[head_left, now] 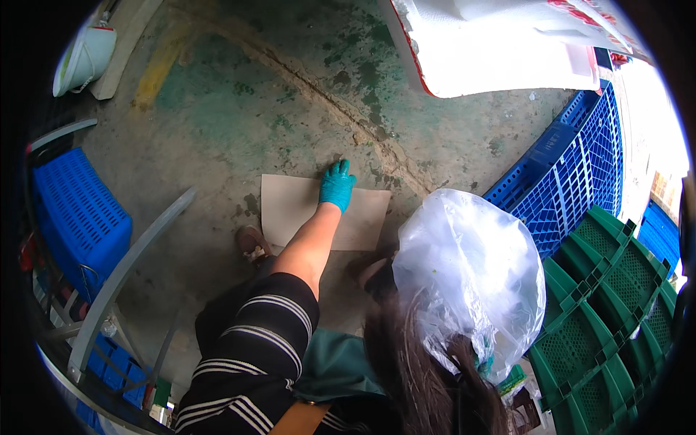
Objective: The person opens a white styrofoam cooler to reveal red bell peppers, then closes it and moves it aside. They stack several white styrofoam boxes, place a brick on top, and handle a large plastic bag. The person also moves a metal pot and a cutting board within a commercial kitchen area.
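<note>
My left hand (337, 185), in a teal glove, reaches down to a flat sheet of cardboard (290, 210). Its fingers bend over the sheet's far edge. The cardboard is plain tan and lies close to my feet. At the lower right, a big clear plastic bag (471, 268) billows up, crumpled and see-through. Only a little teal of my right hand (486, 364) shows at the bag's lower end, closed on the gathered plastic; hair and plastic hide most of it.
Blue plastic pallets (573, 167) and stacked green crates (602, 312) line the right side. A white foam box (500, 58) juts in at the top right. On the left are a blue basket (83, 217), a curved metal rail (130, 268) and a white bucket (87, 58). A crack (326, 101) crosses the stained floor.
</note>
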`<state>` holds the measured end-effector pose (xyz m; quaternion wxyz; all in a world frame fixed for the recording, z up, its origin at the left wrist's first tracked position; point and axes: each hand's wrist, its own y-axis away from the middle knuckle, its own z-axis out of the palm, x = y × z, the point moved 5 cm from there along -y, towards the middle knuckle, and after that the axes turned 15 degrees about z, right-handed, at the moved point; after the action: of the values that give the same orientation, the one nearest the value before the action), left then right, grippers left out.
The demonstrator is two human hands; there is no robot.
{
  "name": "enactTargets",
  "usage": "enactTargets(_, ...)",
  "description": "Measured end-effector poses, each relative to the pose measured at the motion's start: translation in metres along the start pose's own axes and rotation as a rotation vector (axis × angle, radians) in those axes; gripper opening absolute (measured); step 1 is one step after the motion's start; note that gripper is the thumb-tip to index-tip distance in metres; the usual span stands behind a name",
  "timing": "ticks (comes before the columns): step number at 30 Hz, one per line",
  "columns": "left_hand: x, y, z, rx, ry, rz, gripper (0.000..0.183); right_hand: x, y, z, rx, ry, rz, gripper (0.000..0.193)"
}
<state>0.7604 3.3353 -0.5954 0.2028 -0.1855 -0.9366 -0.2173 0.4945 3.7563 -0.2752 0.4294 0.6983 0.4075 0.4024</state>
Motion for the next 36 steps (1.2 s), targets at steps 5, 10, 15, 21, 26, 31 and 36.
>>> enactTargets(5,0.015,0.055,-0.086,-0.214,0.277,-0.051,0.013,-0.035,0.007,-0.023,-0.035,-0.080,-0.129,0.037)
enactTargets(10,0.050,0.125,-0.299,0.171,0.279,-0.041,0.037,-0.133,0.047,-0.039,0.027,-0.022,-0.579,0.035)
enactTargets(15,0.137,0.168,-0.523,-0.028,0.607,0.091,0.040,-0.215,0.167,-0.001,-0.408,-0.182,-0.523,0.049)
enactTargets(21,0.338,0.195,-0.634,-0.776,0.350,0.576,0.053,-0.269,0.366,0.008,-0.730,-0.158,-0.472,0.053)
enactTargets(26,0.436,0.180,-0.617,-0.957,0.308,0.621,0.078,-0.260,0.505,-0.030,-0.443,0.302,-0.998,0.051)
enactTargets(31,0.438,0.122,-0.649,-0.652,0.344,0.355,0.089,-0.245,0.598,-0.127,-0.265,0.035,-1.471,0.054)
enactTargets(36,0.415,0.065,-0.677,-0.467,0.820,0.017,0.064,-0.231,0.628,-0.151,-0.582,0.139,-1.296,0.050)
